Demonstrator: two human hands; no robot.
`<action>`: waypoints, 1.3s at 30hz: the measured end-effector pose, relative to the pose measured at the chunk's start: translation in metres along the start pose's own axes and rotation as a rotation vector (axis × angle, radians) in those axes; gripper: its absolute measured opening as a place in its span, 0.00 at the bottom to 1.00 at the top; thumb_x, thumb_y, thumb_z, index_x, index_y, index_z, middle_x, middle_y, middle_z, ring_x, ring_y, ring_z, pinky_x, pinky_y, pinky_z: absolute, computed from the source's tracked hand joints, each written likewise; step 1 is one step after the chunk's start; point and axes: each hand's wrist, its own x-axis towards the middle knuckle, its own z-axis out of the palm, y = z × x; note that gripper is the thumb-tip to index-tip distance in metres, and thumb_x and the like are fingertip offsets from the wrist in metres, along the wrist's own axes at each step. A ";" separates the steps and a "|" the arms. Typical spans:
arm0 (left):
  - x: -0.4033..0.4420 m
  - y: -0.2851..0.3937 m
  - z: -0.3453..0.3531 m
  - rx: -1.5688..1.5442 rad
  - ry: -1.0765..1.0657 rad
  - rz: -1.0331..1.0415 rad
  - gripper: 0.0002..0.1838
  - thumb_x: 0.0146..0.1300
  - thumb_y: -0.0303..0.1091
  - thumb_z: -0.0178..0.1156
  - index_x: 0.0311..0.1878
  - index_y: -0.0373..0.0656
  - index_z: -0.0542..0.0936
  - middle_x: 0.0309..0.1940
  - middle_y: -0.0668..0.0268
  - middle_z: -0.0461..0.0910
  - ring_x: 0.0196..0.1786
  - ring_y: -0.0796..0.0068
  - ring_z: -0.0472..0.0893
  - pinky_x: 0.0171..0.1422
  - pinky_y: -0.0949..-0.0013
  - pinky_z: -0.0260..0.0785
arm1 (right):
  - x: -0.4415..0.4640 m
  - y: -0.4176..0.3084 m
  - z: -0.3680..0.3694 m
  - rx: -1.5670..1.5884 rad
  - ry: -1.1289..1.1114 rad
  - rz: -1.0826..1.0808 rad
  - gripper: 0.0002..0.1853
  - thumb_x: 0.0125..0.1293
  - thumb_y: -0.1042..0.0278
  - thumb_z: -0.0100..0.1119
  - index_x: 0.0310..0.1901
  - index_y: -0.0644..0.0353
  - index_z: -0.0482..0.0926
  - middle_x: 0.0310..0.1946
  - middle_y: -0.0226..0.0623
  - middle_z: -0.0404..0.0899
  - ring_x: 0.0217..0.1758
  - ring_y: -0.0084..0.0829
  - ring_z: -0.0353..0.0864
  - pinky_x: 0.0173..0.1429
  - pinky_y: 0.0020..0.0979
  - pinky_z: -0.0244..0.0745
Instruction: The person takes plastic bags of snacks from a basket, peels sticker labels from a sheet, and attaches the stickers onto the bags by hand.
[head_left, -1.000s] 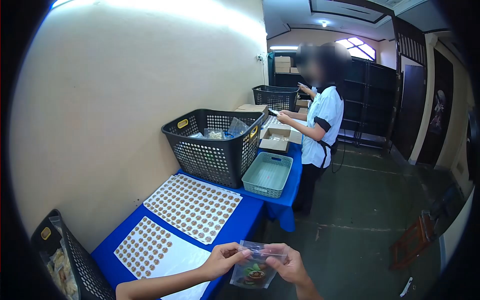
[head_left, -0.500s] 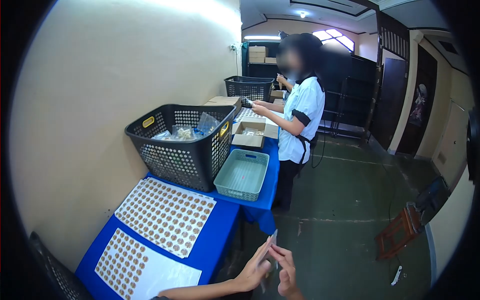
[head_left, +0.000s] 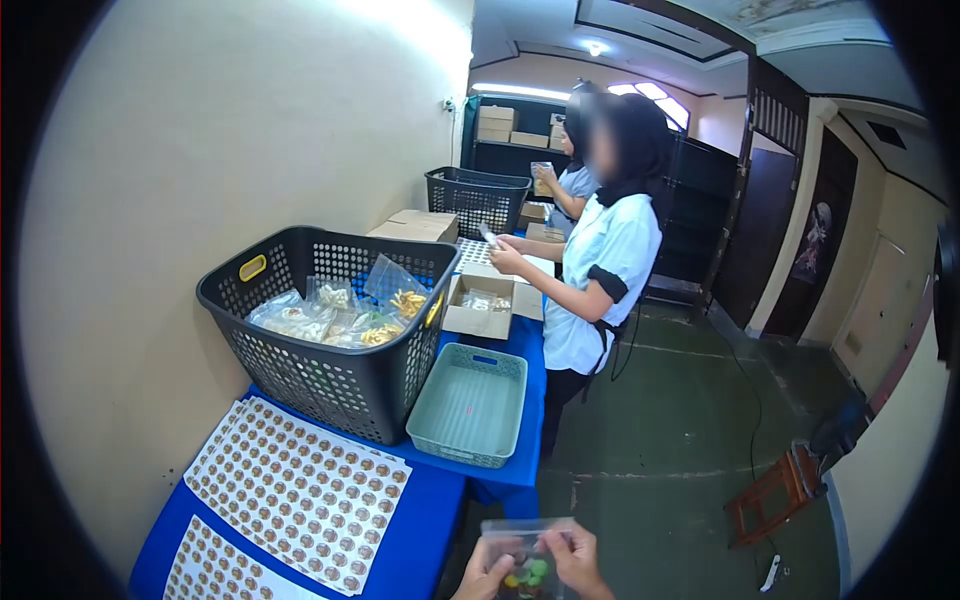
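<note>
Low in the head view, a clear plastic bag (head_left: 532, 571) with green, yellow and dark pieces inside faces me. My left hand (head_left: 482, 574) pinches its left side, and my right hand (head_left: 574, 562) grips the upper right side near the top edge. The bag's lower end runs out of the frame. To the left of my hands, printed sheets of round stickers (head_left: 300, 490) lie on a blue-covered table. A second sticker sheet (head_left: 215, 570), with some stickers gone from its right part, lies nearer to me and is cut off by the frame.
A black basket (head_left: 320, 375) holds several filled bags. Beside it stand a green plastic tray (head_left: 470, 405) and an open cardboard box (head_left: 480, 320). Two co-workers (head_left: 610, 260) stand along the table. A wooden stool (head_left: 772, 497) is on the floor at right.
The bag has turned from edge-on to facing me, and its coloured contents now show. My hands sit lower in view. The nearer co-worker still holds a small packet; another co-worker's raised bag shows behind.
</note>
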 end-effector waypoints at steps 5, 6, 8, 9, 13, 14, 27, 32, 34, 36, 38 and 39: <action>0.017 0.006 -0.021 0.056 -0.050 -0.041 0.12 0.52 0.34 0.59 0.37 0.39 0.72 0.27 0.69 0.71 0.33 0.82 0.70 0.38 0.76 0.64 | 0.033 0.022 0.010 0.144 0.006 0.056 0.07 0.56 0.69 0.54 0.31 0.63 0.71 0.25 0.32 0.74 0.31 0.20 0.72 0.37 0.23 0.68; 0.020 0.011 -0.024 0.086 0.006 0.022 0.12 0.52 0.35 0.59 0.36 0.38 0.72 0.26 0.69 0.73 0.32 0.81 0.71 0.37 0.76 0.65 | 0.036 0.015 0.018 0.125 -0.139 0.084 0.09 0.54 0.69 0.56 0.34 0.63 0.70 0.29 0.34 0.73 0.35 0.21 0.72 0.40 0.24 0.67; 0.030 0.012 -0.037 0.094 0.084 0.079 0.12 0.52 0.34 0.59 0.36 0.38 0.72 0.27 0.68 0.73 0.32 0.81 0.72 0.37 0.76 0.65 | 0.051 0.016 0.022 -0.206 -0.492 0.046 0.23 0.47 0.70 0.64 0.45 0.64 0.66 0.40 0.36 0.70 0.45 0.25 0.69 0.50 0.27 0.65; 0.033 0.013 -0.042 0.097 0.154 0.113 0.11 0.53 0.34 0.58 0.36 0.37 0.72 0.28 0.67 0.74 0.33 0.81 0.72 0.37 0.76 0.65 | 0.054 0.014 0.029 -0.235 -0.623 0.209 0.26 0.48 0.70 0.63 0.48 0.65 0.64 0.42 0.36 0.69 0.47 0.25 0.68 0.51 0.27 0.64; 0.040 0.014 -0.060 0.141 0.262 0.141 0.11 0.54 0.33 0.57 0.37 0.38 0.72 0.29 0.67 0.74 0.32 0.82 0.72 0.38 0.77 0.65 | 0.058 0.029 0.050 -0.185 -0.606 0.190 0.18 0.51 0.67 0.60 0.43 0.65 0.70 0.35 0.33 0.73 0.37 0.22 0.71 0.43 0.24 0.68; 0.041 0.015 -0.062 0.146 0.280 0.140 0.11 0.54 0.33 0.57 0.37 0.38 0.72 0.29 0.67 0.74 0.32 0.82 0.72 0.38 0.77 0.65 | 0.060 0.029 0.054 -0.164 -0.588 0.212 0.19 0.50 0.67 0.61 0.43 0.65 0.70 0.34 0.33 0.73 0.37 0.21 0.70 0.42 0.23 0.68; 0.069 -0.017 -0.073 -0.035 0.618 0.095 0.13 0.54 0.33 0.56 0.41 0.37 0.71 0.33 0.63 0.75 0.35 0.76 0.75 0.41 0.75 0.68 | 0.125 0.072 0.062 0.096 -0.964 0.377 0.23 0.52 0.73 0.58 0.50 0.66 0.63 0.40 0.35 0.70 0.45 0.23 0.69 0.50 0.26 0.65; 0.106 -0.013 -0.046 0.084 0.685 0.168 0.22 0.53 0.28 0.56 0.51 0.38 0.62 0.45 0.60 0.68 0.46 0.71 0.70 0.47 0.72 0.65 | 0.173 0.086 0.054 0.202 -0.939 0.292 0.19 0.51 0.75 0.59 0.45 0.67 0.67 0.38 0.33 0.72 0.42 0.22 0.70 0.48 0.24 0.65; 0.123 -0.020 -0.045 0.088 0.673 0.156 0.22 0.54 0.28 0.55 0.51 0.38 0.61 0.46 0.60 0.67 0.46 0.71 0.70 0.47 0.72 0.65 | 0.194 0.097 0.048 0.228 -0.903 0.271 0.19 0.51 0.75 0.59 0.45 0.67 0.67 0.37 0.33 0.72 0.41 0.22 0.71 0.48 0.24 0.65; 0.138 -0.023 -0.039 0.070 0.673 0.120 0.20 0.55 0.27 0.53 0.51 0.38 0.61 0.47 0.60 0.65 0.44 0.71 0.71 0.46 0.72 0.65 | 0.219 0.109 0.037 0.173 -0.818 0.217 0.19 0.49 0.76 0.60 0.44 0.66 0.67 0.36 0.33 0.73 0.40 0.21 0.72 0.47 0.24 0.67; 0.152 -0.024 -0.034 0.082 0.710 0.097 0.20 0.56 0.28 0.52 0.51 0.39 0.61 0.47 0.60 0.66 0.43 0.71 0.71 0.46 0.72 0.65 | 0.244 0.119 0.028 0.187 -0.753 0.252 0.19 0.49 0.74 0.61 0.43 0.66 0.68 0.34 0.33 0.74 0.38 0.21 0.72 0.44 0.23 0.68; 0.159 -0.024 -0.031 0.087 0.734 0.080 0.20 0.56 0.30 0.52 0.51 0.40 0.61 0.46 0.60 0.66 0.43 0.71 0.71 0.47 0.72 0.64 | 0.256 0.125 0.023 0.189 -0.682 0.276 0.19 0.48 0.73 0.61 0.42 0.67 0.68 0.33 0.33 0.74 0.36 0.20 0.73 0.41 0.22 0.69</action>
